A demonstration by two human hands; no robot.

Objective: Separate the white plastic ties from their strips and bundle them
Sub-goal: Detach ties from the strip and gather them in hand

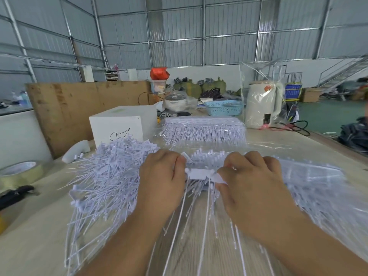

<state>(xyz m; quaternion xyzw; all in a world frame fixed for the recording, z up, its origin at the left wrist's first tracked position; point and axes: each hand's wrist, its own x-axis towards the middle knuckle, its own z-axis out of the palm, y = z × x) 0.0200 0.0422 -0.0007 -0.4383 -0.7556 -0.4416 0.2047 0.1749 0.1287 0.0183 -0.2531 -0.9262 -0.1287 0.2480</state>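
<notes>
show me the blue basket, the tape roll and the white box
blue basket (223,108), head view, front wall
tape roll (22,172), head view, top face
white box (117,127), head view, front face

A large industrial hall is shown, enclosed by grey corrugated metal walls (229,32) braced with a steel frame; a white band runs along the base of the far wall. Daylight is spread evenly through the space. A pale wooden table (29,246) fills the foreground. A brown plywood board (65,108) is propped upright along its left edge. A white box (121,124), a blue plastic basket (223,107) and a white appliance wrapped in clear plastic (262,104) are set farther back. Green floor (322,114) is seen at right, below a metal staircase (344,70). Green sacks (191,87) are stacked by the far wall.
</notes>
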